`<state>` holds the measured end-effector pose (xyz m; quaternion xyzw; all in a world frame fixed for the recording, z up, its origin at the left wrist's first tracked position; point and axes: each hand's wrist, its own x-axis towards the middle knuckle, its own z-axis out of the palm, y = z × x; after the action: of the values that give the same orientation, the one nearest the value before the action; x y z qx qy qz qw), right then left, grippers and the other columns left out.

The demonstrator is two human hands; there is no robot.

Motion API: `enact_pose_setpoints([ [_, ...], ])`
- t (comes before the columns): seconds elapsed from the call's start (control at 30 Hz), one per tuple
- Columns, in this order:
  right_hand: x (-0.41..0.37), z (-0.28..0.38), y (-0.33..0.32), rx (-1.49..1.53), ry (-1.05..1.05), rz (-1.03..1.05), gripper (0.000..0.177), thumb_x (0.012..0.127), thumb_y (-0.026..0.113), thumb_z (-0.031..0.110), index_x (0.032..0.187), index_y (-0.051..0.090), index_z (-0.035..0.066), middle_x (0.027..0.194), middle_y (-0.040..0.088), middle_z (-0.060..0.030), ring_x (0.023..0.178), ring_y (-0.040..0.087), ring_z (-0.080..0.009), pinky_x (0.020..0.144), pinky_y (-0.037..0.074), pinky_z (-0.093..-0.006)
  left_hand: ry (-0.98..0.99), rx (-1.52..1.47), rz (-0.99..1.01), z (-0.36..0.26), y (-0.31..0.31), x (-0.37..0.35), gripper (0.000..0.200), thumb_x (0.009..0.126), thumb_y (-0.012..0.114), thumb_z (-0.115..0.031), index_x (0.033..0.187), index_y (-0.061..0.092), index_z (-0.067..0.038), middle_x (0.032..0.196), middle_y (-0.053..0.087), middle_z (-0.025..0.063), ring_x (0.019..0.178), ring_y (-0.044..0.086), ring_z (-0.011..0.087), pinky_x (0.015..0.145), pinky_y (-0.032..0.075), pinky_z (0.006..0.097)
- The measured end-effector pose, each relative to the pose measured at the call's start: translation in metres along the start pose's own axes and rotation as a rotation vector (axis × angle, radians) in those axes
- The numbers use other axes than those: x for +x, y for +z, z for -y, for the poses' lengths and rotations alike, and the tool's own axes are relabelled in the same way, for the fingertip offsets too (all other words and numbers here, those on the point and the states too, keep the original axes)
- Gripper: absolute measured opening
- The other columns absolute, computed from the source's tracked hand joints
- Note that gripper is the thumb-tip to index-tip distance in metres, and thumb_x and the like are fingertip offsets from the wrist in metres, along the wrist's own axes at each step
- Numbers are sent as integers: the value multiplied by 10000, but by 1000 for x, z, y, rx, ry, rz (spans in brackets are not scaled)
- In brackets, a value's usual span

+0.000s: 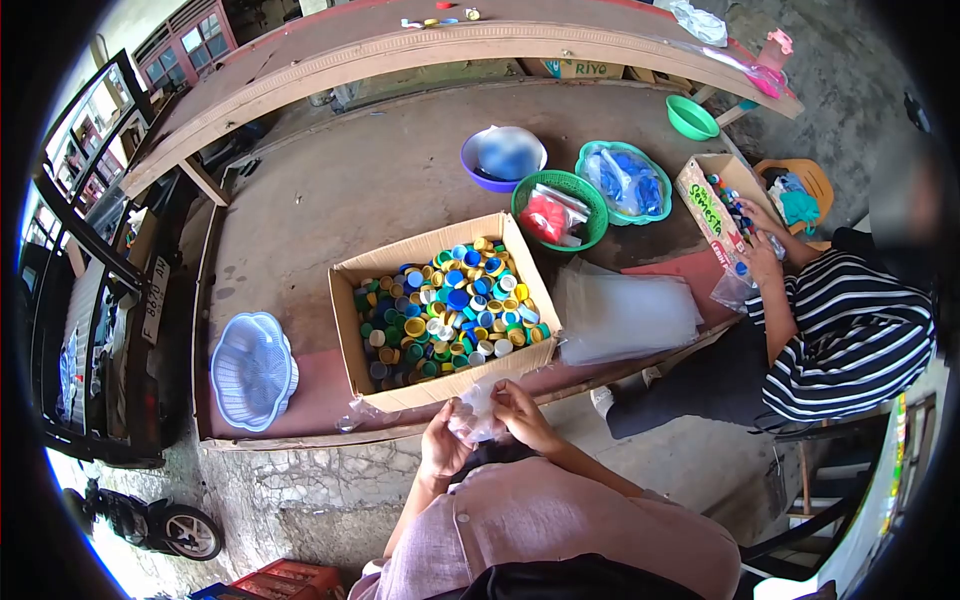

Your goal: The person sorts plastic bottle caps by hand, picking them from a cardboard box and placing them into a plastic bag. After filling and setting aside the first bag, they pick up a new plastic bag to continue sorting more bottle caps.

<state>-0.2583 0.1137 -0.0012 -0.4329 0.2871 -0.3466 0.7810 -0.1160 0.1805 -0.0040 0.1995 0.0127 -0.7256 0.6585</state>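
Both of my hands hold a clear plastic bag (478, 412) in front of my chest, just past the near edge of the table. My left hand (443, 440) grips its left side, fingers closed on the film. On the other side, my right hand (522, 412) pinches the bag near its top. Right beyond them stands an open cardboard box (440, 392) full of bottle caps (458, 300) in blue, yellow, green and white. A stack of flat clear plastic bags (630, 315) lies to the right of the box.
A pale blue scalloped basket (254, 370) stands left. Behind the box are a purple bowl (490, 183), a green basket (597, 232) and a turquoise basket (660, 212). At right, a person in a striped top (850, 330) reaches into a smaller box of caps (708, 215).
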Motion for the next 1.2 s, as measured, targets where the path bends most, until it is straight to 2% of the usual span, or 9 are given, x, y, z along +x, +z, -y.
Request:
enact_pose_setpoints([
  [0.13,5,-1,-17,-219,-137,-149,176,836,393,-2,993,443,56,726,498,-15,631,512,-94,580,455,-250,44,143,103,9,-3,2,292,902,413,-231,1109,464,-32,1096,549,128,967,559,220,871,436,383],
  [0.27,7,20,-25,342,81,-128,267,829,331,5,1067,453,4,766,557,-99,650,573,-175,594,506,-320,-37,503,59,14,-3,-1,299,909,409,-244,1118,440,-33,1123,525,120,992,545,195,888,435,376],
  [0.53,3,-5,-32,796,180,298,357,849,388,53,1200,415,-2,963,587,-140,804,609,-183,705,525,-296,34,107,74,5,9,-4,298,912,403,-286,1086,456,-51,1073,553,109,957,570,222,838,475,372],
  [0.67,8,-17,-26,879,335,-81,343,889,421,135,1215,417,27,964,583,-110,835,598,-168,750,511,-327,-50,25,194,14,9,-2,362,896,431,-308,1147,445,-48,1088,549,115,977,561,237,834,472,371],
  [0.73,11,-16,-32,1180,180,361,346,887,422,122,1224,416,43,968,573,-100,855,591,-173,775,501,-339,-128,95,67,13,7,-7,447,882,459,-309,1228,395,-33,1128,536,118,1011,547,239,836,462,368],
  [0.8,8,-7,-27,936,121,262,344,886,431,120,1224,421,56,965,569,-98,849,593,-180,771,504,-330,-305,168,145,11,-6,-9,519,871,477,-322,1274,347,-21,1161,522,120,1036,534,243,868,442,383],
  [1.0,5,3,-22,712,460,190,361,909,423,198,1225,391,26,997,554,-109,852,596,-162,772,503,-312,-57,-111,146,10,7,-3,414,882,467,-317,1160,454,-11,1143,526,151,979,565,265,846,458,417],
  [1.07,4,24,-7,612,526,36,379,903,448,221,1230,396,36,875,581,-82,739,600,-144,692,508,-298,-345,-371,343,11,9,-3,419,887,459,-323,1156,444,-1,1108,540,171,956,576,283,764,509,400],
  [1.2,9,19,-19,769,276,302,417,891,478,228,1260,381,59,625,541,-20,588,541,-103,526,450,-243,-524,-59,159,9,8,-7,513,865,505,-302,1214,368,48,1052,546,190,882,595,267,716,529,346],
])
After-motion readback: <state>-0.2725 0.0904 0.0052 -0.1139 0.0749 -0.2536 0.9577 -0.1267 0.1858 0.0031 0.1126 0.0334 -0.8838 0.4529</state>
